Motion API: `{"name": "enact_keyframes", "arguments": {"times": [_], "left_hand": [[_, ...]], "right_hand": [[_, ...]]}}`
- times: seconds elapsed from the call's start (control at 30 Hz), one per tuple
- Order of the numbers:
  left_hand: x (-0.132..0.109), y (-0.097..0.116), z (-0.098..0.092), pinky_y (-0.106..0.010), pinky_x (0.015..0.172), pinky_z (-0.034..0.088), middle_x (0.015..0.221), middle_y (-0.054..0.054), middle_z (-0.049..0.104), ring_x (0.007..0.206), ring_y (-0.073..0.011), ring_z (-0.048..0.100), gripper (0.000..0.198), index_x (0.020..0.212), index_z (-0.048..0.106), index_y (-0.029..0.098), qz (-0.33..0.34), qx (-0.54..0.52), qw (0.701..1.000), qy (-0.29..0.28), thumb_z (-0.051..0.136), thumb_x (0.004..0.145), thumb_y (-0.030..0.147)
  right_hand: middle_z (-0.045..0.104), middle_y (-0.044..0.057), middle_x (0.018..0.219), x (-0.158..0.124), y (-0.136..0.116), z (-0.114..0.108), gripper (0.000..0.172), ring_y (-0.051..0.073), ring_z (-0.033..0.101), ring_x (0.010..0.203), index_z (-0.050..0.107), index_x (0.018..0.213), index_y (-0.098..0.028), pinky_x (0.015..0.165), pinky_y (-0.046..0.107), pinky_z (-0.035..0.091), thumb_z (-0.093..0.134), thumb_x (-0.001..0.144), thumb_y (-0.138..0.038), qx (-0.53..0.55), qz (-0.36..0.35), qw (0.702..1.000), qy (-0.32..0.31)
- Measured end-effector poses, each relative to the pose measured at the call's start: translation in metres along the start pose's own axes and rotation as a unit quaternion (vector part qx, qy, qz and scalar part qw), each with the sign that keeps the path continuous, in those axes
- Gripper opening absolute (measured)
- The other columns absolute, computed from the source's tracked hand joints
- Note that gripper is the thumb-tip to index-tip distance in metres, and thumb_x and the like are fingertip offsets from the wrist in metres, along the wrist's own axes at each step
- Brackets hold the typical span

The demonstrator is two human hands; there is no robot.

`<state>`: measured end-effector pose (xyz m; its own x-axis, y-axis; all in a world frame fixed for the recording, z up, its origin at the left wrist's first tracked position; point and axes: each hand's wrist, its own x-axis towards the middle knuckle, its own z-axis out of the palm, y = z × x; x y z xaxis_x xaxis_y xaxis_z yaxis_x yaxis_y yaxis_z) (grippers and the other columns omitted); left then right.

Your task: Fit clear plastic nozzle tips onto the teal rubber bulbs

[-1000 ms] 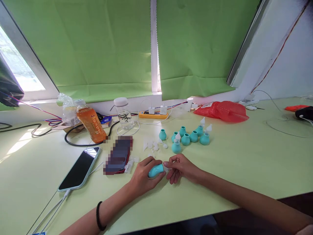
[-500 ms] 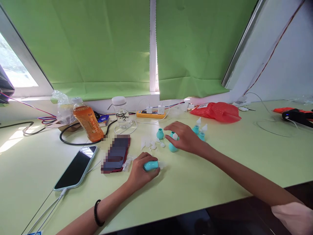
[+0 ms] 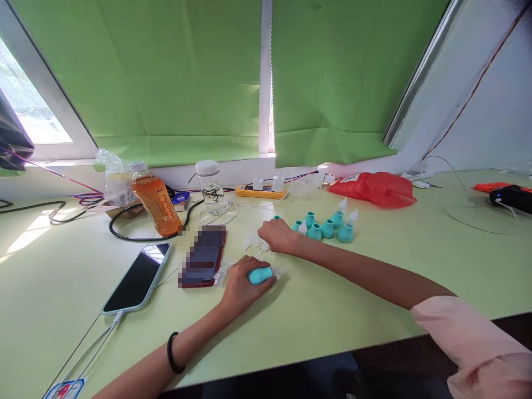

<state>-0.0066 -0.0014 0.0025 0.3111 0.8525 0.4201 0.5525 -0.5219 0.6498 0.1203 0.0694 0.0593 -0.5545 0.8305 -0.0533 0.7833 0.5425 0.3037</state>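
My left hand is wrapped round a small teal squeeze bulb, lying on its side with a clear nozzle pointing right. Beyond it, my right hand reaches down among small white plastic parts, its fingers curled together; what they pinch, if anything, is hidden. Several more teal bulbs stand open-necked to the right of that hand, a few with pale pointed tips in or against them. One teal bulb is partly covered behind my right knuckles.
Left of my hands lie a dark red-edged phone and a charging phone. Behind are an orange drink bottle, a clear jar, a yellow power strip and a red plastic bag. Cables run across the left side.
My right hand has moved left and down from above the teal bulbs to the white parts, its fingers closing. My left hand keeps its bulb. The view has shifted slightly.
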Motion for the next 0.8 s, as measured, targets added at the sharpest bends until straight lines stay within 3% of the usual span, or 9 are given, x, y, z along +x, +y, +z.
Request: {"name": "enact_keyframes", "arguments": {"times": [0.2, 0.37, 0.47, 0.63, 0.7, 0.8], "left_hand": [[0.0, -0.001, 0.002, -0.028, 0.065, 0.045, 0.079, -0.003, 0.065, 0.071, -0.0177, 0.058, 0.02, 0.083, 0.064, 0.019, -0.031, 0.015, 0.999, -0.01, 0.058, 0.066, 0.029], [-0.001, 0.0, 0.003, -0.029, 0.074, 0.044, 0.09, -0.002, 0.065, 0.081, -0.0185, 0.059, 0.024, 0.092, 0.06, 0.02, -0.033, 0.022, 0.999, -0.022, 0.05, 0.071, 0.023], [-0.001, 0.0, 0.003, -0.03, 0.075, 0.042, 0.093, -0.002, 0.064, 0.083, -0.0192, 0.058, 0.025, 0.094, 0.058, 0.019, -0.02, 0.03, 0.999, -0.033, 0.048, 0.071, 0.019], [-0.001, 0.001, -0.001, -0.027, 0.073, 0.042, 0.091, -0.002, 0.064, 0.08, -0.0171, 0.058, 0.023, 0.092, 0.059, 0.018, -0.023, 0.01, 1.0, -0.003, 0.051, 0.071, 0.021], [-0.001, 0.003, -0.002, -0.026, 0.069, 0.043, 0.086, -0.002, 0.064, 0.075, -0.016, 0.058, 0.021, 0.091, 0.06, 0.019, -0.022, -0.001, 1.0, 0.007, 0.051, 0.072, 0.025], [-0.001, 0.004, -0.002, -0.025, 0.066, 0.043, 0.08, -0.002, 0.064, 0.072, -0.0155, 0.058, 0.021, 0.086, 0.062, 0.018, -0.032, -0.027, 0.999, 0.007, 0.051, 0.073, 0.031]], "right_hand": [[0.061, 0.013, 0.081, 0.001, 0.007, 0.016, 0.019, 0.024, 0.058, 0.076, 0.058, 0.085, -0.011, 0.059, 0.027, 0.041, 0.054, 0.066, -0.011, -0.002, -0.014, 1.0, -0.002], [0.06, 0.009, 0.087, -0.008, 0.004, 0.017, 0.031, 0.022, 0.057, 0.08, 0.053, 0.1, -0.017, 0.061, 0.026, 0.038, 0.053, 0.069, -0.016, 0.022, -0.069, 0.997, 0.016], [0.061, 0.008, 0.085, -0.007, 0.002, 0.019, 0.024, 0.02, 0.057, 0.077, 0.058, 0.094, -0.019, 0.059, 0.025, 0.037, 0.051, 0.071, -0.017, 0.06, -0.118, 0.991, 0.021], [0.062, 0.008, 0.078, -0.019, 0.011, 0.018, 0.019, 0.018, 0.056, 0.073, 0.061, 0.089, -0.014, 0.06, 0.025, 0.038, 0.049, 0.074, -0.017, 0.114, -0.119, 0.984, 0.075], [0.062, 0.006, 0.071, -0.033, 0.017, 0.018, 0.021, 0.015, 0.055, 0.066, 0.062, 0.088, -0.013, 0.059, 0.025, 0.04, 0.053, 0.074, -0.025, 0.221, -0.109, 0.96, 0.132], [0.061, 0.003, 0.066, -0.058, 0.021, 0.023, 0.028, 0.013, 0.054, 0.06, 0.064, 0.086, -0.014, 0.055, 0.023, 0.042, 0.057, 0.07, -0.036, 0.409, -0.07, 0.89, 0.187]]}}
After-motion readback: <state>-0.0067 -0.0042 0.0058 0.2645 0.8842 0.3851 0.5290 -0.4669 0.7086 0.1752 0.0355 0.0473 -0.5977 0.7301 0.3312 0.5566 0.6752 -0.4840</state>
